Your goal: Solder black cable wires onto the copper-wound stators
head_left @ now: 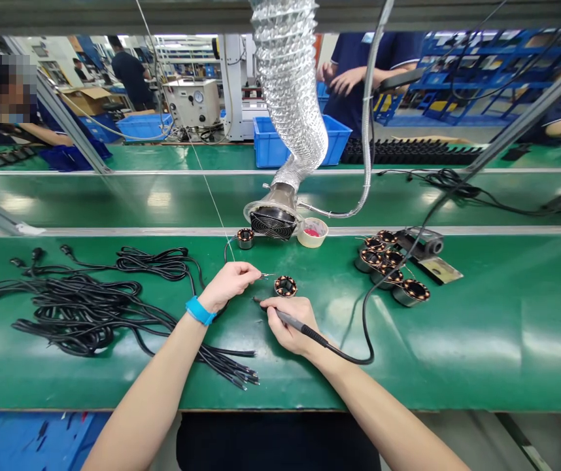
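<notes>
My left hand (230, 282), with a blue band at the wrist, is closed in a pinch on thin wire ends (265, 277). These reach toward a motor stator (285, 286) with copper windings, standing on the green bench. A thin strand (208, 186) hangs from above down to this hand. My right hand (293, 322) is wrapped round a soldering iron (290, 320). The iron's tip points left, just below the wire ends and apart from them. Another stator (245, 239) stands behind, with a black cable (226, 252) beside it that passes behind my left hand.
Black power cables (89, 307) lie heaped on the left, stripped ends near the front. Several stators (410, 292) and a metal iron stand (425, 245) sit right. A fume duct (290, 85) hangs over a tape roll (312, 233). The iron's cord (371, 320) loops on the right.
</notes>
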A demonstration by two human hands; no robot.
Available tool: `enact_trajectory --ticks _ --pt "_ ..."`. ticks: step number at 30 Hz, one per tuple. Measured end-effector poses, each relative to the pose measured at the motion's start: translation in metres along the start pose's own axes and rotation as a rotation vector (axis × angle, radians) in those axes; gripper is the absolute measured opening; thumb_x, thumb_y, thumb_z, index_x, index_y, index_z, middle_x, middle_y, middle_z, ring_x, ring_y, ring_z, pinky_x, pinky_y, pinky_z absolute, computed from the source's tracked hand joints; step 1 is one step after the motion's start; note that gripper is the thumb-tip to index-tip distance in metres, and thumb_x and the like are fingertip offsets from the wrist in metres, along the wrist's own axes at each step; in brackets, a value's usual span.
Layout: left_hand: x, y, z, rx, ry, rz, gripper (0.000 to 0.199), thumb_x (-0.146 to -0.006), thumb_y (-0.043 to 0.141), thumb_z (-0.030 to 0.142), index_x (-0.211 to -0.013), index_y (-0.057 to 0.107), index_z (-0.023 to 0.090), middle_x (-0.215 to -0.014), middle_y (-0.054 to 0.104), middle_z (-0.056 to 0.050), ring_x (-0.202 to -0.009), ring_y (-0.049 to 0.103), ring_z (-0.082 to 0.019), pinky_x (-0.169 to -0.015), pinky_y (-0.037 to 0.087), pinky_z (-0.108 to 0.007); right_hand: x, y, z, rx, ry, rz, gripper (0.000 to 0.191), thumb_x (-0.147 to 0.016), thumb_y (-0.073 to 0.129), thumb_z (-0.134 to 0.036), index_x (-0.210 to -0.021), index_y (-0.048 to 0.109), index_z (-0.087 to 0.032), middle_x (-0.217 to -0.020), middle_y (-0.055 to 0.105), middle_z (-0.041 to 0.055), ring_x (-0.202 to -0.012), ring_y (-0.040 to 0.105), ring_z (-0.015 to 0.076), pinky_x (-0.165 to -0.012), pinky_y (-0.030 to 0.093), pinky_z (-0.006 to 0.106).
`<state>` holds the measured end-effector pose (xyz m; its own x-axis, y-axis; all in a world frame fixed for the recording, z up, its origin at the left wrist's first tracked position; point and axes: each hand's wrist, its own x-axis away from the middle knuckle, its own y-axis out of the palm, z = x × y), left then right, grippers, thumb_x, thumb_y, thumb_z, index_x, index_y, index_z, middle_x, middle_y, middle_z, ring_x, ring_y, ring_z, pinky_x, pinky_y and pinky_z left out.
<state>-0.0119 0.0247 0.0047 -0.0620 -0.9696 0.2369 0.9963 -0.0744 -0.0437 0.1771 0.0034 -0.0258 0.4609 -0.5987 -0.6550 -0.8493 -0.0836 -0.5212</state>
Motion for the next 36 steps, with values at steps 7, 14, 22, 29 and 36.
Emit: enact_trajectory --ticks 7,14,22,29,36 --pt "0.0 -0.001 0.0 -0.016 0.008 0.002 0.035 -0.07 0.075 0.045 -0.076 0.065 0.012 -0.058 0.043 0.005 -0.045 0.028 -0.004 -0.042 0.014 -0.02 -0.001 -0.002 -0.002 -0.036 0.017 0.042 0.02 -0.089 0.051 -0.016 -0.09 0.071 -0.019 -0.069 0.073 0.001 -0.054 0.065 0.0121 -0.061 0.053 0.024" --pt "0.0 -0.001 -0.001 -0.019 -0.001 0.004 0.035 -0.069 0.075 0.045 -0.076 0.065 0.012 -0.06 0.045 0.004 -0.046 0.029 -0.004 -0.042 0.015 -0.02 -0.003 -0.002 -0.003 -0.034 0.022 0.015 0.022 -0.09 0.049 -0.017 -0.088 0.071 -0.02 -0.066 0.072 0.0005 -0.056 0.067 0.0125 -0.061 0.053 0.024" --pt "0.0 -0.001 0.0 -0.02 -0.006 -0.007 0.037 -0.07 0.074 0.047 -0.076 0.065 0.013 -0.057 0.038 0.006 -0.046 0.026 -0.005 -0.043 0.013 -0.022 -0.005 -0.009 -0.005 -0.026 0.041 0.1 0.023 -0.089 0.049 -0.017 -0.083 0.071 -0.019 -0.058 0.068 -0.0006 -0.049 0.064 0.0126 -0.058 0.052 0.024" --pt "0.001 -0.001 -0.002 -0.036 -0.005 -0.026 0.038 -0.072 0.073 0.05 -0.075 0.063 0.014 -0.055 0.032 0.007 -0.047 0.023 -0.005 -0.045 0.011 -0.022 -0.01 -0.029 -0.013 -0.04 0.075 0.176 0.024 -0.089 0.048 -0.018 -0.08 0.07 -0.021 -0.063 0.071 -0.0002 -0.052 0.065 0.0135 -0.054 0.051 0.025" --pt "0.001 0.0 -0.005 -0.037 -0.021 -0.046 0.04 -0.071 0.073 0.051 -0.077 0.063 0.013 -0.061 0.039 0.006 -0.046 0.023 -0.004 -0.044 0.01 -0.022 -0.022 -0.077 0.012 0.08 0.181 0.453 0.028 -0.093 0.047 -0.027 -0.085 0.073 -0.02 -0.052 0.06 -0.0021 -0.044 0.056 0.0131 -0.051 0.05 0.027"
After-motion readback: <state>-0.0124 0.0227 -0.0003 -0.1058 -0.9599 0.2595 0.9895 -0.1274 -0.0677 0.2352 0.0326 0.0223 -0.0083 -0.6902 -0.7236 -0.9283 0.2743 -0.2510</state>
